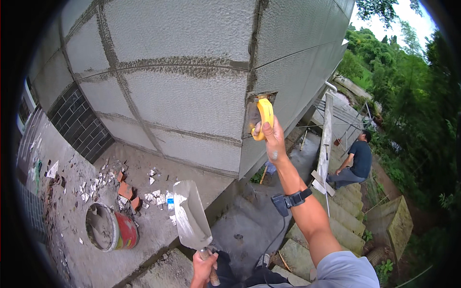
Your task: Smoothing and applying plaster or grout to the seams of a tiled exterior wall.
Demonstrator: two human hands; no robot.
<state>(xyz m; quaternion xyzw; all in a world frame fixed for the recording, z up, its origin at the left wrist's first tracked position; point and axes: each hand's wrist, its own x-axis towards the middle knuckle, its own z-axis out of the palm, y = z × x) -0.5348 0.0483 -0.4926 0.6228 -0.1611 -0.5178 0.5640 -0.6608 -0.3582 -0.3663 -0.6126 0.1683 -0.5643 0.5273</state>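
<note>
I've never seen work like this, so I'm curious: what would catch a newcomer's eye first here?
Probably the bright yellow handle in the right fingers, raised near the grey wall's corner. Next, the broad trowel in the left fingers, at lower centre. Then perhaps the red-sided bucket at lower left, near broken brick pieces, and another person at the right.

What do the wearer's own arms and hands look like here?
Both the left hand and right hand are ungloved; a pale smudge marks the right wrist. The right arm has a short light-grey sleeve and a dark forearm strap with a boxy device trailing a thin dark cable. No left sleeve shows.
</note>
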